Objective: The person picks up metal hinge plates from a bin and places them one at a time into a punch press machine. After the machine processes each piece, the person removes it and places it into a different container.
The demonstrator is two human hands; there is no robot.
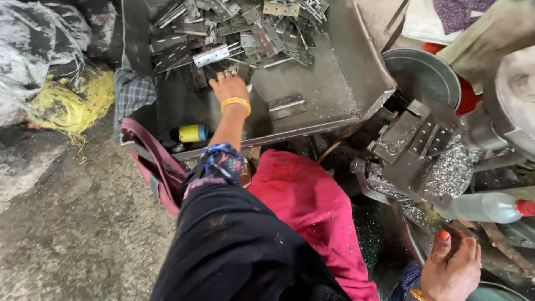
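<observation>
Fingers [222, 77] of the left hand [229, 87] reach into the near edge of a heap of metal hinges [234, 33] in the upper middle of the frame, curled down onto the pieces; whether they have closed around any one hinge cannot be told, since the tips are lost among the metal. A yellow bangle [236, 102] circles that wrist, and a blue patterned cuff [217, 159] sits further down the arm. The hinges lie in a wide grey metal tray [334, 83], piled thick along its upper part, with one single hinge [286, 106] lying apart on the bare tray floor, right of the hand. A yellow and black cylinder [191, 133] rests at the tray's lower left corner. At the lower right of the frame the right hand [452, 266] is closed around a dark handle [456, 237] that rises toward a grey metal press [409, 150] at centre right, which is surrounded by bright metal shavings [451, 170]. A clear plastic bottle with a red cap [490, 207] lies on its side just right of the press. Pink cloth [312, 212] and black cloth [234, 251] cover the person's lap in the lower middle. A yellow tangle of cord [72, 100] lies on the floor at the upper left.
</observation>
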